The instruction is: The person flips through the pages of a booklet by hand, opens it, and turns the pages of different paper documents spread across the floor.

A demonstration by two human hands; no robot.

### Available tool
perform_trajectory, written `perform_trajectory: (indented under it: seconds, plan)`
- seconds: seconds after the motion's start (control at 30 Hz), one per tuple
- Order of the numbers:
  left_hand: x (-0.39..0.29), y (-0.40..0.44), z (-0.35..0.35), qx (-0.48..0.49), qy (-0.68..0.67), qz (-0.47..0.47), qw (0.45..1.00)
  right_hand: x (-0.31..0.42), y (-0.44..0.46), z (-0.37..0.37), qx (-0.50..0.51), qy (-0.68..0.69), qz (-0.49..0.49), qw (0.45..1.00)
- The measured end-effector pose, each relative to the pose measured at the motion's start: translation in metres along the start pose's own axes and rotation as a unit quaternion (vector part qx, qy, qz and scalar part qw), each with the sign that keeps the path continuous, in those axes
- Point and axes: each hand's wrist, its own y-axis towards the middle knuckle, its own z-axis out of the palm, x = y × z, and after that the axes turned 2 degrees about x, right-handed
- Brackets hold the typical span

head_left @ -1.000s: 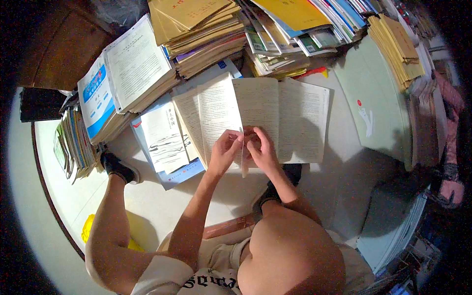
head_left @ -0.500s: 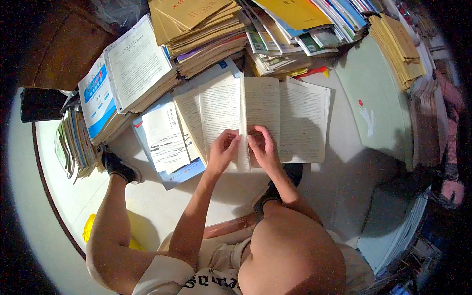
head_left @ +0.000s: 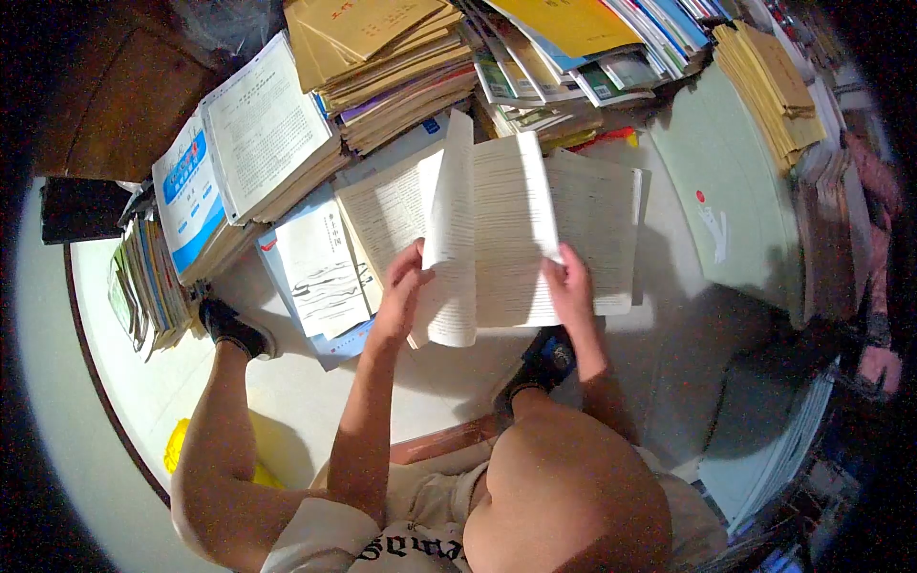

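Observation:
A folded printed paper point(head_left: 516, 220), opened like a booklet, is held up over the floor between my hands. Its left leaf curls upward. My left hand point(head_left: 404, 286) pinches the left side, thumb on top. On the right edge, the fingers of my right hand point(head_left: 571, 279) are closed. Beneath lie more printed sheets point(head_left: 602, 215), showing on both sides of it. To the left, a white book with black wavy lines point(head_left: 320, 272) rests on a blue-covered book point(head_left: 344, 350).
Stacked papers point(head_left: 267, 124) stand at back left, beside brown envelopes point(head_left: 373, 43). A yellow envelope point(head_left: 564, 29) tops books at the back. More envelopes point(head_left: 774, 91) stand right, near a pale green surface point(head_left: 721, 181). Shoes point(head_left: 234, 329) and a yellow bag point(head_left: 177, 444) are nearby.
My hands have moved apart, the left going left and the right going right. The paper between them has spread open, and its left leaf has lifted and curled.

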Motion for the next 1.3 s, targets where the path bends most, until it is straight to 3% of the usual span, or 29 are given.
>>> perform_trajectory:
  seconds: [0.07, 0.13, 0.2, 0.27, 0.33, 0.43, 0.63, 0.97, 1.07, 1.3]
  plan:
    - [-0.018, -0.002, 0.005, 0.038, -0.100, 0.043, 0.993, -0.031, 0.007, -0.041, 0.003, 0.064, 0.011, 0.998]
    - [-0.037, -0.007, 0.018, 0.013, -0.100, 0.058, 0.993, -0.028, 0.006, -0.084, -0.023, 0.042, 0.022, 0.999]
    - [-0.036, 0.000, 0.013, 0.050, -0.042, 0.029, 0.997, -0.061, 0.009, -0.129, -0.040, 0.066, -0.015, 0.997]
    - [-0.027, 0.003, 0.017, 0.035, -0.020, 0.024, 0.999, -0.067, 0.004, -0.162, -0.089, 0.080, 0.001, 0.993]
    - [-0.009, 0.011, 0.017, -0.010, 0.084, -0.021, 0.996, -0.063, 0.002, -0.186, -0.069, 0.101, -0.017, 0.992]
    - [0.023, 0.016, 0.021, -0.030, 0.132, -0.009, 0.991, -0.081, 0.002, -0.210, -0.112, 0.042, -0.010, 0.993]
    - [0.043, 0.013, 0.021, -0.015, 0.346, 0.012, 0.938, -0.113, 0.010, -0.205, -0.103, 0.012, -0.023, 0.994]
    - [0.036, 0.014, 0.009, -0.031, 0.377, 0.012, 0.926, -0.099, 0.016, -0.177, -0.081, -0.031, -0.025, 0.996]
    - [0.035, 0.013, 0.005, -0.044, 0.375, 0.007, 0.926, -0.095, 0.019, -0.167, -0.101, 0.016, -0.039, 0.994]
    - [0.026, 0.012, -0.006, -0.012, 0.396, -0.056, 0.916, -0.097, 0.024, -0.161, -0.078, -0.044, -0.066, 0.994]
